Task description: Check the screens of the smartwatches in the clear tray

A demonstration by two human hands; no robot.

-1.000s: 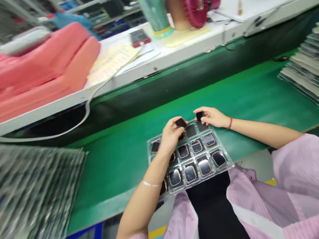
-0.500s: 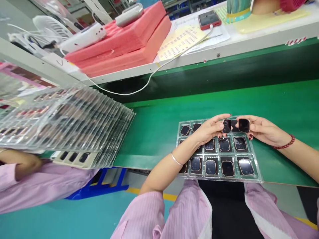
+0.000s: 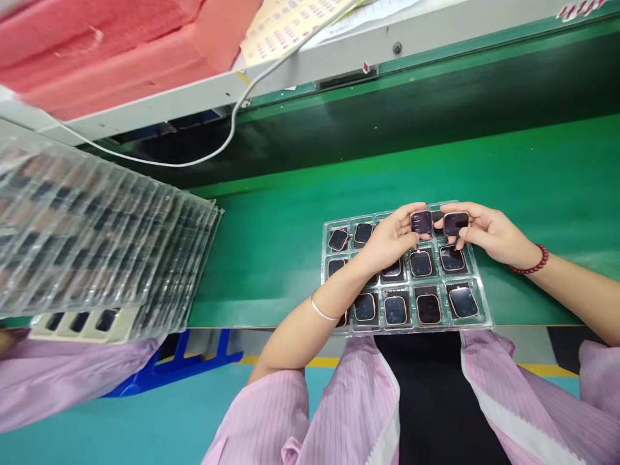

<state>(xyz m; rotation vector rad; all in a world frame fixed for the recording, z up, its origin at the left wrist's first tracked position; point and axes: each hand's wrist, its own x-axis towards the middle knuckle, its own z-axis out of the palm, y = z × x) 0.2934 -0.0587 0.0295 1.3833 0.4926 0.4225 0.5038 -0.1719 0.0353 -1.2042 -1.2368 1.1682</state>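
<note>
My left hand [image 3: 397,236] is closed on a square smartwatch [image 3: 421,223] with a dark face and a gold-coloured rim, and faint marks show on its screen. In my right hand [image 3: 491,234] is a similar smartwatch [image 3: 456,223], the thumb at its lower right corner. The two watches are held side by side, faces up, over the back row of a clear plastic tray [image 3: 411,331]. More strapless smartwatches [image 3: 420,263] lie in the tray's compartments. My left hand and forearm hide some of the compartments.
The tray rests at the front edge of a green bench [image 3: 271,258]. A tall stack of clear trays [image 3: 97,226] stands on the left, near another person's pink sleeve [image 3: 87,365]. Above runs a white shelf [image 3: 436,32] with red foam [image 3: 130,58] and a hanging white cable [image 3: 232,123].
The view has tilted down and shifted, so the shelf top has mostly left the picture. Both hands still hold their watches; the right thumb now sits lower on its watch.
</note>
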